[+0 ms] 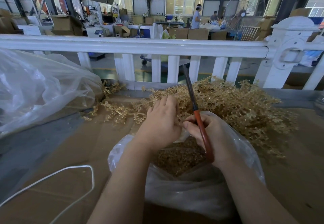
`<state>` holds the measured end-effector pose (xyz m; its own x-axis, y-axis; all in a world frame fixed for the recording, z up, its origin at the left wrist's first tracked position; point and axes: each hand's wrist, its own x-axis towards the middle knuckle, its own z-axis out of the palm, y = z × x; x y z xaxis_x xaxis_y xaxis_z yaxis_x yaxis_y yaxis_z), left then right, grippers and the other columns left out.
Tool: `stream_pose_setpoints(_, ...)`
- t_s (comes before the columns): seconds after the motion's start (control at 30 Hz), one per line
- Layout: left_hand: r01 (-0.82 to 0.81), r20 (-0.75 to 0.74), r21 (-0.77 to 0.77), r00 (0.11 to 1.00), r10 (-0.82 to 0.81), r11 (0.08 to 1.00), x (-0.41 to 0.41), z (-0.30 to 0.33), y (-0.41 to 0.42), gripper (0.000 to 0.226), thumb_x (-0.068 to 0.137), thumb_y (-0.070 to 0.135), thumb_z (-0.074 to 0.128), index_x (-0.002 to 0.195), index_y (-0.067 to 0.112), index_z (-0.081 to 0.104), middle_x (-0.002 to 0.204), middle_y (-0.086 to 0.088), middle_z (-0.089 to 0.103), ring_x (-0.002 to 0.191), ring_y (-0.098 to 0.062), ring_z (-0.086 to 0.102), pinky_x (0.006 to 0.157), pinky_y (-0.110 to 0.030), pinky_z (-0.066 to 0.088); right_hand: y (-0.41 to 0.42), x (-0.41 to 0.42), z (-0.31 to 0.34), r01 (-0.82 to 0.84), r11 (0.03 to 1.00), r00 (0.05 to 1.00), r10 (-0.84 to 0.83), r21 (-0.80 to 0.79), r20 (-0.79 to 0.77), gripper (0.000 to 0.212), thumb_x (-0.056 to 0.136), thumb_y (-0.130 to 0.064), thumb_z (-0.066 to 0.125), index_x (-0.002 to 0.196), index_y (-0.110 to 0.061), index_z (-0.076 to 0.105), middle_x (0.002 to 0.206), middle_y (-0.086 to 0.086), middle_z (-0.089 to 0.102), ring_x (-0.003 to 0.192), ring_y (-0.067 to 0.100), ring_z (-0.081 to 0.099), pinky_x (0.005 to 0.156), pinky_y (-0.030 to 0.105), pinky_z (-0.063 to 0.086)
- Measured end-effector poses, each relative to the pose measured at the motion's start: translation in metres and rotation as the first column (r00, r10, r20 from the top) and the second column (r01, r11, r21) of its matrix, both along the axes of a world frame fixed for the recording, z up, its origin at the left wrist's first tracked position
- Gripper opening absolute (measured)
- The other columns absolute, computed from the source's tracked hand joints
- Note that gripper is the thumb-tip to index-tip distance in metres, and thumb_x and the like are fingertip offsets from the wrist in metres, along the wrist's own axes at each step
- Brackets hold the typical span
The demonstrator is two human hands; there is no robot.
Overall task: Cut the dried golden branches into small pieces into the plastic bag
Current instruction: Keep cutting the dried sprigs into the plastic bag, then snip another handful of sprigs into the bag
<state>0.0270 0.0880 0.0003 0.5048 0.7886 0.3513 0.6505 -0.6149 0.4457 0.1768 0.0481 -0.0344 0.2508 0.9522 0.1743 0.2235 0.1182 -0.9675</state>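
Note:
A heap of dried golden branches (233, 104) lies on the cardboard-covered table, right of centre. In front of it stands an open clear plastic bag (184, 188) with small golden pieces (178, 157) inside. My right hand (208, 134) grips the red handles of scissors (201, 127) above the bag; the dark blades point up and away, held together. My left hand (161, 122) reaches into the near edge of the heap with its fingertips among the branches, beside my right thumb. What its fingers hold is hidden.
A large clear plastic bag (40, 87) fills the left side. Loose branches (119, 110) lie between it and my hands. A white cord (70, 180) loops on the cardboard at lower left. A white railing (140, 46) runs across behind the table.

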Motion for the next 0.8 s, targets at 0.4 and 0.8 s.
stream_pose_setpoints(0.4,0.029,0.345,-0.152,0.938,0.025,0.988,-0.014,0.018,0.002,0.011,0.078,0.027,0.082,0.08,0.022,0.072,0.095,0.007,0.049,0.088,0.005,0.048,0.083,-0.026,0.042,-0.001,0.002,-0.003,0.067,0.992,0.961,-0.035,0.109,-0.274,0.004,0.081,-0.031,0.08,0.084,-0.029,0.078,0.058,-0.009,0.065,0.047,-0.001,0.057,0.044,0.01,0.041)
stream_pose_setpoints(0.8,0.612,0.751,-0.232,-0.38,0.539,0.756,-0.034,0.019,0.017,0.02,0.098,0.025,0.06,0.081,0.016,0.067,0.073,0.008,0.069,0.074,-0.005,0.07,0.076,-0.018,0.053,-0.005,0.003,-0.003,0.075,0.988,0.95,-0.029,0.136,-0.309,0.036,0.069,-0.043,0.077,0.093,-0.017,0.074,0.058,-0.014,0.062,0.049,-0.002,0.056,0.047,0.009,0.042)
